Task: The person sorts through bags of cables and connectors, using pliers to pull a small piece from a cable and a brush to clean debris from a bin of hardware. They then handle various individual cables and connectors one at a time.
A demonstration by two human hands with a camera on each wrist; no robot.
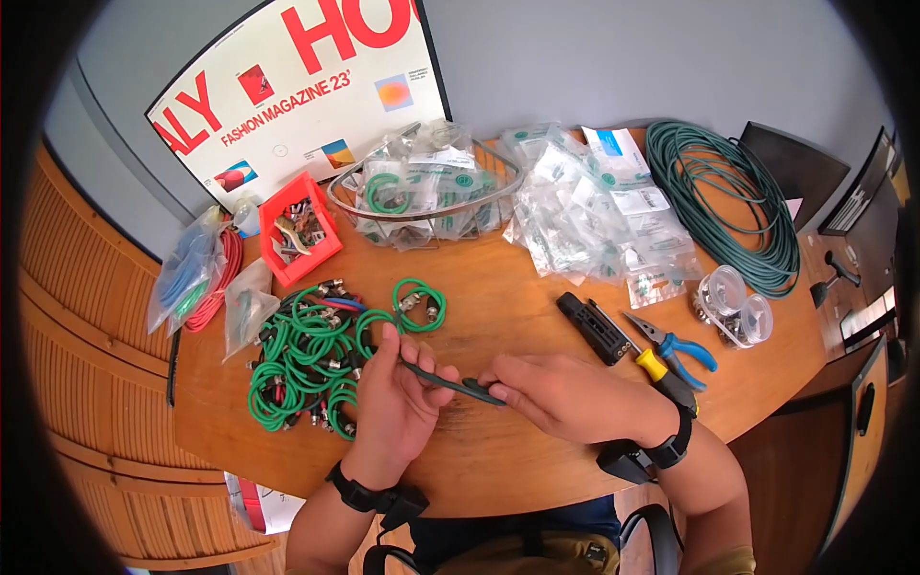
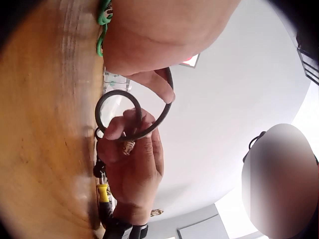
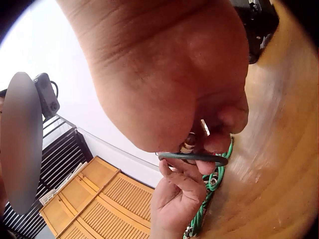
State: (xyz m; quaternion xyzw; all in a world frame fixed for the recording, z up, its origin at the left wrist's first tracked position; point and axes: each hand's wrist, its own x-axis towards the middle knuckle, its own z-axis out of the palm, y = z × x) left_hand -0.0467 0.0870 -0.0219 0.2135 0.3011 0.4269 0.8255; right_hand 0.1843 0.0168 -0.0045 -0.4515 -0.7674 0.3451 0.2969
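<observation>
Between both hands, above the table (image 1: 498, 479), is a dark green cable (image 1: 428, 376). My left hand (image 1: 400, 422) pinches it between thumb and fingers, palm turned up. At its other end my right hand (image 1: 575, 395) grips the cable with curled fingers. The left wrist view shows the cable (image 2: 118, 92) bent into a round loop at the right hand's fingers. A brass-coloured metal connector (image 3: 188, 145) pokes out within the right hand's grasp, mostly covered by fingers. Beside the left hand lies a pile of coiled bright green cables (image 1: 278, 398) with metal connectors.
Behind are a red bin (image 1: 331, 251) of small metal parts, a wire basket (image 1: 498, 213) of bagged cables, loose plastic bags (image 1: 565, 216) and a large green cable coil (image 1: 781, 254). Rightward lie a black tool (image 1: 592, 328), a yellow-collared screwdriver (image 1: 652, 364), blue-handled pliers (image 1: 692, 353) and plastic jars (image 1: 757, 319).
</observation>
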